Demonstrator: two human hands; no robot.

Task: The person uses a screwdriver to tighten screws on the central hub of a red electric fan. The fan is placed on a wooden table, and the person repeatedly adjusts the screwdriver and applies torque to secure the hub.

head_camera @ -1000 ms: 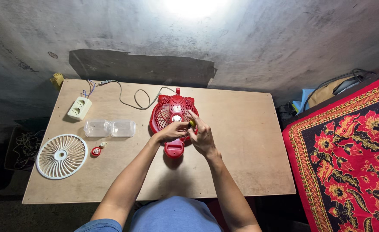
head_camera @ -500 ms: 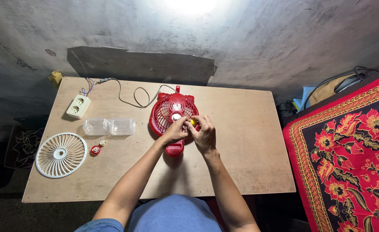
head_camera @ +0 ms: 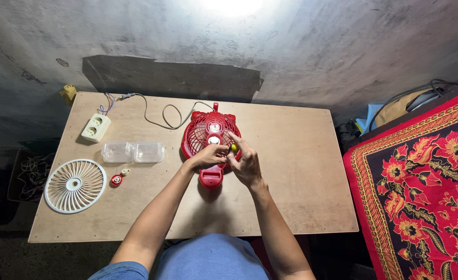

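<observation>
A small red fan body (head_camera: 206, 132) with a wire-style grille lies flat on the wooden table (head_camera: 291, 171), its base toward me. My left hand (head_camera: 206, 156) rests on the fan's lower part, fingers curled against it. My right hand (head_camera: 245, 162) is closed around a small yellow-handled tool (head_camera: 234, 148) whose tip points at the fan's centre. Both hands meet over the fan's lower right side and hide that part of it.
A white round fan grille (head_camera: 74, 185) lies at the table's left front. Beside it are a small red cap (head_camera: 116, 180), a clear plastic twin box (head_camera: 133, 152), and a white power socket (head_camera: 95, 127) with a grey cable (head_camera: 164, 116). A red patterned cloth (head_camera: 426, 181) lies right.
The hands have shifted slightly on the fan, with the right hand and its tool now a little closer to the centre. The other things lie where they were.
</observation>
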